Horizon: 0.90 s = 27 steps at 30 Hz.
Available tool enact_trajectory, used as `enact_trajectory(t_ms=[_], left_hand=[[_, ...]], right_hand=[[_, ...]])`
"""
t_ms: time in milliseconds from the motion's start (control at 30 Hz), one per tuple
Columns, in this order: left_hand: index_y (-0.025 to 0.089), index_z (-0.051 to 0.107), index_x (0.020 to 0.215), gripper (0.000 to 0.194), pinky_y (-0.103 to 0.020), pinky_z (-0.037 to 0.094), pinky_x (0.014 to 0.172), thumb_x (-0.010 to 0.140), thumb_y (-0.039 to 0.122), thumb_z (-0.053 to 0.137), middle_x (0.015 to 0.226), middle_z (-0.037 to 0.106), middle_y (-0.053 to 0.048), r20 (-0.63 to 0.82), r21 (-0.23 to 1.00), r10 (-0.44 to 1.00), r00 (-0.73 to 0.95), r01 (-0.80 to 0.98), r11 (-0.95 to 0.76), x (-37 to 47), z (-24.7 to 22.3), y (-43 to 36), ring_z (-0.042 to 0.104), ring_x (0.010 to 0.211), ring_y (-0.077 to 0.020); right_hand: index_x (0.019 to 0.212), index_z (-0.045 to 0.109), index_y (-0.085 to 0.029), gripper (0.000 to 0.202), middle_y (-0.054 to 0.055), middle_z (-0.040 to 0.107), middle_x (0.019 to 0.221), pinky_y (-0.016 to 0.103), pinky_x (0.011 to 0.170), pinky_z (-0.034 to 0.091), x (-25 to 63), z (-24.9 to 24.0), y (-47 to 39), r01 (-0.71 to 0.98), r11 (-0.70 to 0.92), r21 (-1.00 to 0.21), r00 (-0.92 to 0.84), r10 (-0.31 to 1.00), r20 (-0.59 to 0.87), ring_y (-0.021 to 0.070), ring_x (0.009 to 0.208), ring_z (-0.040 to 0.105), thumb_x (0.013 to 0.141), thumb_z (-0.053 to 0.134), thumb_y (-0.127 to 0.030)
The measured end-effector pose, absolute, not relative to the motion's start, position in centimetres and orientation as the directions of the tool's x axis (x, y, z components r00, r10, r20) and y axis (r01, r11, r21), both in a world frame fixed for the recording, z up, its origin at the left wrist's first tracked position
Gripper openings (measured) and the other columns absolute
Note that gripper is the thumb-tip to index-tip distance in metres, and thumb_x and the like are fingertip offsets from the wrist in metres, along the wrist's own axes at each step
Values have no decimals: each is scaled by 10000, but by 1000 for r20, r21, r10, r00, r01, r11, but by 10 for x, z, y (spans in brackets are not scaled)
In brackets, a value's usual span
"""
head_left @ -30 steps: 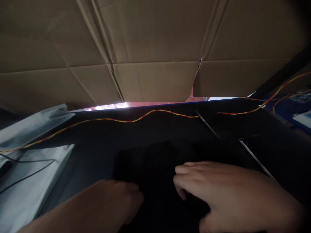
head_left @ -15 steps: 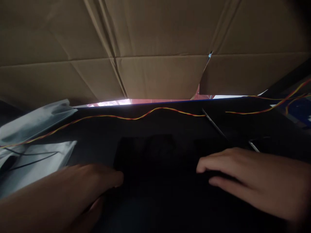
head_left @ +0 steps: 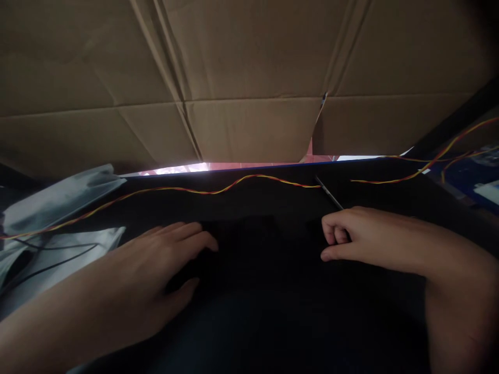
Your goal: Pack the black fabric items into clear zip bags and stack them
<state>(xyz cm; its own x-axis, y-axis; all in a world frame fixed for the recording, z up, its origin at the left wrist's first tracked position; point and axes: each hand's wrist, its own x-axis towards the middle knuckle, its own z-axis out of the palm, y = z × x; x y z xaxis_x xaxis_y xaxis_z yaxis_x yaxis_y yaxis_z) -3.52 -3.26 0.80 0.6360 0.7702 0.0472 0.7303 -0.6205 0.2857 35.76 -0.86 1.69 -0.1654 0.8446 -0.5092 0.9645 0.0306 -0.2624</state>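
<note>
My left hand [head_left: 167, 259] reaches in over the black surface, thumb apart from the bent fingers, with nothing visible between them. On the other side, my right hand [head_left: 346, 234] is curled, its fingertips close to the thumb. Whatever those fingers may hold is lost in the dark. Between the hands lies a very dark patch [head_left: 253, 244] whose shape and kind I cannot make out. Just beyond the right hand is a slim object with a grey edge [head_left: 329, 192], partly covered by the hand.
A creased cardboard sheet [head_left: 249, 57] rises behind the black surface [head_left: 175, 208]. A twisted red and yellow wire [head_left: 210, 192] runs across. At left lie a clear plastic bag [head_left: 66, 197] and a pale packet with a dark cord [head_left: 81, 249]. Blue material [head_left: 463, 176] is at right.
Both hands have moved farther forward over the surface. The left fingers have spread from the thumb, while the right fingers have curled in. The view has shifted slightly.
</note>
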Motion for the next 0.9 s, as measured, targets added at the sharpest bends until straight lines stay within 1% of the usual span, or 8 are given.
enact_trajectory(t_ms=[133, 233, 333, 500, 600, 700, 767, 900], left_hand=[[302, 675, 1295, 300, -454, 540, 935, 1052, 208, 527, 1325, 679, -61, 110, 172, 661, 742, 641, -748, 9, 7, -28, 648, 1139, -277], [257, 674, 1293, 265, -463, 502, 960, 1094, 194, 510, 1320, 670, -86, 125, 158, 612, 781, 593, -789, 26, -11, -20, 627, 1157, -284], [258, 677, 1214, 184, -426, 480, 901, 1106, 244, 529, 1180, 677, -60, 29, 238, 620, 784, 597, -766, 22, -23, -10, 631, 1020, -252], [298, 677, 1029, 83, -347, 471, 856, 1032, 250, 610, 1042, 698, 2, -169, 375, 658, 734, 665, -646, -19, -11, 0, 647, 959, -216], [306, 681, 921, 92, -319, 472, 806, 941, 216, 670, 977, 710, 31, -242, 357, 673, 700, 708, -609, -34, -1, 3, 661, 922, -206], [316, 709, 1029, 97, -354, 477, 865, 970, 270, 647, 1069, 708, 13, -116, 307, 697, 708, 693, -653, -24, 2, 1, 665, 957, -220], [331, 697, 1203, 192, -385, 474, 912, 1040, 319, 596, 1168, 692, -7, -12, 289, 690, 724, 663, -690, -9, 0, -3, 661, 1005, -232], [372, 612, 1434, 342, -401, 470, 917, 1093, 342, 593, 1210, 679, -14, 31, 273, 634, 773, 604, -749, 12, -9, -10, 656, 1021, -235]], right_hand=[[777, 672, -282, 337, -19, 709, 755, 326, 551, 394, 353, 15, -8, 966, 48, -254, -167, 866, -471, 204, 663, 615, 854, 762, -598], [788, 658, -273, 327, -17, 694, 744, 324, 552, 375, 356, 10, -4, 963, 60, -264, -176, 880, -441, 196, 652, 608, 856, 771, -573], [843, 671, -281, 313, -19, 701, 773, 319, 562, 392, 363, 5, 3, 953, 97, -287, -207, 899, -386, 196, 668, 629, 858, 779, -575], [948, 702, -287, 407, 24, 749, 895, 345, 598, 467, 372, 3, 10, 950, 88, -300, -125, 986, -108, 218, 723, 673, 922, 686, -692], [991, 737, -287, 518, 55, 784, 971, 379, 646, 524, 377, 1, 7, 956, 30, -291, -65, 992, -112, 253, 777, 719, 937, 611, -787], [1241, 761, -328, 624, 74, 804, 1099, 398, 684, 576, 381, 2, 2, 938, 29, -346, -121, 961, -249, 288, 859, 765, 873, 677, -825], [1451, 678, -402, 737, 63, 798, 1176, 401, 708, 597, 379, 4, -1, 922, 48, -385, -179, 933, -312, 291, 897, 776, 841, 729, -813], [1556, 596, -461, 629, 30, 761, 1285, 425, 855, 600, 361, 4, 3, 890, 148, -432, -250, 949, -190, 267, 1018, 756, 967, 670, -667]])
